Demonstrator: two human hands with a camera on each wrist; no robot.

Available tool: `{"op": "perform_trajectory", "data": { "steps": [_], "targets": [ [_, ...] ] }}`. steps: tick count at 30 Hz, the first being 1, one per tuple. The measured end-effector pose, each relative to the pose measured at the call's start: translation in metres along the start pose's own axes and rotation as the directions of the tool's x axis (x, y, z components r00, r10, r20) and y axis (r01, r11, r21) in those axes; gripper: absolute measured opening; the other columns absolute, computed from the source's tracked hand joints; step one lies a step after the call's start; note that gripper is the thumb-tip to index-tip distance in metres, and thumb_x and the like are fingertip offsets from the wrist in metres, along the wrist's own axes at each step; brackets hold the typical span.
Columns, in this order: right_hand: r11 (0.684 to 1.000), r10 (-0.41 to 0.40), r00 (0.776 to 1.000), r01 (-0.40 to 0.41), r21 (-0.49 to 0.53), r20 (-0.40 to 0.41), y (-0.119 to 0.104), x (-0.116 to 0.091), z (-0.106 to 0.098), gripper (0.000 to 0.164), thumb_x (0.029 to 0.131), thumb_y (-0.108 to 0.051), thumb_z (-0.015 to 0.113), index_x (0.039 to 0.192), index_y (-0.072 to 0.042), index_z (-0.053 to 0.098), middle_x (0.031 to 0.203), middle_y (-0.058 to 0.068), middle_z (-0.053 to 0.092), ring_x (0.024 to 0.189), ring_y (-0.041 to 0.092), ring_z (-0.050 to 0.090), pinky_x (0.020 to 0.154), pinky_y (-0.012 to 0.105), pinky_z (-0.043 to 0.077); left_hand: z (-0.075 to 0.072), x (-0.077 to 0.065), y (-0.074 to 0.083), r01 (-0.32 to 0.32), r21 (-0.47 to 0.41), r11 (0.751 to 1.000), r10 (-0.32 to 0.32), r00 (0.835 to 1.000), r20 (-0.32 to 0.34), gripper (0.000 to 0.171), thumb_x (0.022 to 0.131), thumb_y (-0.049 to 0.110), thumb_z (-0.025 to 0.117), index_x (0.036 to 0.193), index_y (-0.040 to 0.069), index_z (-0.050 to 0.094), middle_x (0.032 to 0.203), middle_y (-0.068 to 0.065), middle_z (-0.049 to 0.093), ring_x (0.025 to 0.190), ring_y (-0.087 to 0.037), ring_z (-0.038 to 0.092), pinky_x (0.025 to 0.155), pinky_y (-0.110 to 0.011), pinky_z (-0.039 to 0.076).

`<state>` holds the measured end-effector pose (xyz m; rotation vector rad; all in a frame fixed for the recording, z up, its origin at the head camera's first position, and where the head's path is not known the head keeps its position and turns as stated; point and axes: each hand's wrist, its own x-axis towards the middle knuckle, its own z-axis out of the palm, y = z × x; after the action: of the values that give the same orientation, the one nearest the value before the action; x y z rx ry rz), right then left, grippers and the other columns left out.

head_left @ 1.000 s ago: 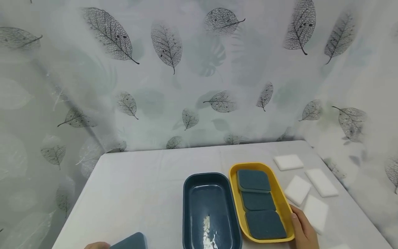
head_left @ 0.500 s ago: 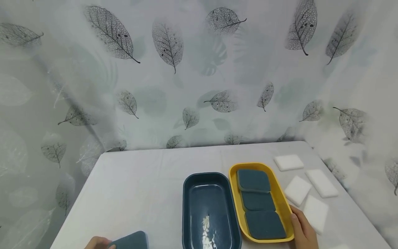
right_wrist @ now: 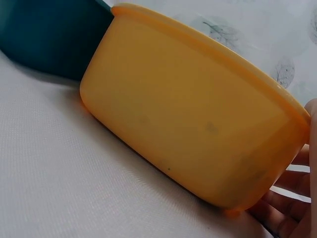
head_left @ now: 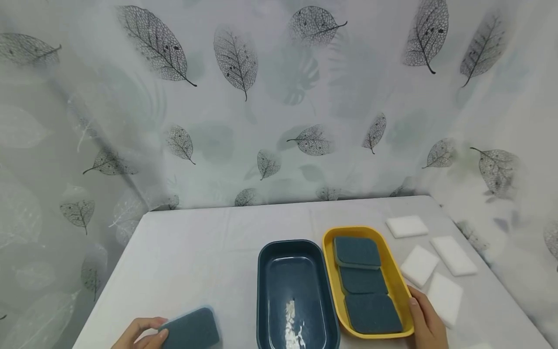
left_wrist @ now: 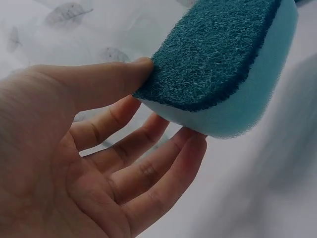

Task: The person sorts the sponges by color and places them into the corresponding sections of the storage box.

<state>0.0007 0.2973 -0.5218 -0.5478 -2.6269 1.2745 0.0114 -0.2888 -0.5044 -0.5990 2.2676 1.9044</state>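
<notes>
Left hand (head_left: 139, 334) at lower left of the head view, thumb on the dark scrub face and fingers under the pale foam, pinching a blue sponge (head_left: 191, 329); sponge held just above the table (head_left: 196, 252), left of the dark blue tray (head_left: 263, 291); right hand (head_left: 425, 322) at lower right, thumb and fingers pressed on the near corner of the yellow tray (head_left: 398, 286); three blue sponges (head_left: 362, 281) lie inside it; white sponges (head_left: 431, 264) scattered to the right.
</notes>
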Motion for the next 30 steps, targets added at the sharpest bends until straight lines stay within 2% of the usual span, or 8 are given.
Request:
{"op": "perform_trajectory", "data": {
  "steps": [1,3,6,8,12,16,23,30],
  "targets": [
    [1.000,-0.004,1.000,0.004,0.007,-0.003,0.000,0.000,0.000,0.050,0.114,-0.034,0.037,0.148,-0.001,0.053,0.139,0.024,0.062,0.093,-0.034,0.035,0.072,-0.002,0.037,0.004,0.000,0.003,-0.004,-0.007,1.000,0.004,1.000,-0.008,0.048,0.094,0.034,0.077,0.120,0.001,0.054,0.111,0.005,0.070,0.091,-0.024,0.076,0.069,-0.050,0.064],
    [1.000,-0.011,1.000,0.011,0.017,-0.007,0.000,0.000,0.001,0.049,0.114,-0.035,0.038,0.147,-0.003,0.054,0.134,0.006,0.067,0.094,-0.035,0.035,0.074,-0.002,0.037,0.011,0.000,0.010,-0.012,-0.030,0.999,0.012,1.000,0.001,0.047,0.093,0.032,0.078,0.118,0.000,0.055,0.112,0.007,0.068,0.091,-0.021,0.076,0.069,-0.048,0.064],
    [0.999,-0.041,0.999,0.042,0.031,-0.028,0.001,0.000,0.002,0.046,0.114,-0.033,0.040,0.145,-0.003,0.057,0.126,-0.014,0.064,0.096,-0.035,0.038,0.076,-0.003,0.038,0.023,0.001,0.022,-0.043,-0.049,0.998,0.043,0.999,0.010,0.040,0.093,0.025,0.077,0.115,-0.001,0.055,0.110,0.004,0.067,0.090,-0.020,0.076,0.071,-0.044,0.064],
    [0.998,-0.048,0.998,0.049,0.034,-0.028,0.001,-0.001,0.002,0.046,0.113,-0.033,0.041,0.144,-0.003,0.057,0.126,-0.016,0.062,0.097,-0.035,0.038,0.077,-0.003,0.037,0.032,0.002,0.032,-0.097,-0.029,0.995,0.097,0.995,0.017,0.032,0.096,0.018,0.074,0.113,-0.002,0.056,0.109,0.003,0.067,0.089,-0.019,0.076,0.073,-0.039,0.065],
    [0.999,-0.023,1.000,0.023,0.029,-0.007,-0.002,-0.002,0.001,0.049,0.114,-0.036,0.038,0.147,-0.004,0.055,0.137,0.010,0.063,0.098,-0.036,0.035,0.078,-0.003,0.037,0.053,0.000,0.056,-0.215,0.043,0.976,0.214,0.976,0.040,0.023,0.098,0.010,0.071,0.111,-0.003,0.057,0.108,0.002,0.069,0.086,-0.017,0.077,0.073,-0.034,0.064],
    [0.999,0.000,1.000,-0.001,0.043,0.026,-0.003,-0.001,-0.002,0.052,0.114,-0.037,0.035,0.150,-0.002,0.050,0.146,0.025,0.057,0.097,-0.037,0.032,0.076,-0.003,0.035,0.076,-0.001,0.081,-0.244,0.068,0.967,0.238,0.968,0.084,0.024,0.099,0.015,0.072,0.112,0.000,0.058,0.113,0.000,0.068,0.090,-0.015,0.077,0.076,-0.031,0.064],
    [0.999,-0.018,1.000,0.018,0.029,0.003,-0.004,0.000,-0.005,0.050,0.114,-0.035,0.036,0.149,-0.002,0.052,0.145,0.026,0.059,0.097,-0.036,0.031,0.075,-0.003,0.035,0.109,0.001,0.113,-0.233,0.033,0.972,0.227,0.963,0.143,0.032,0.098,0.027,0.074,0.116,0.005,0.059,0.123,-0.009,0.066,0.091,-0.017,0.076,0.079,-0.031,0.062],
    [0.999,-0.015,1.000,0.014,0.034,0.022,-0.004,-0.001,-0.004,0.052,0.114,-0.037,0.036,0.150,-0.002,0.051,0.147,0.027,0.057,0.095,-0.037,0.031,0.074,-0.004,0.034,0.137,0.004,0.127,-0.257,0.030,0.966,0.248,0.952,0.182,0.032,0.095,0.028,0.078,0.116,0.009,0.064,0.123,-0.011,0.068,0.089,-0.016,0.076,0.079,-0.027,0.060]
  ]
}}
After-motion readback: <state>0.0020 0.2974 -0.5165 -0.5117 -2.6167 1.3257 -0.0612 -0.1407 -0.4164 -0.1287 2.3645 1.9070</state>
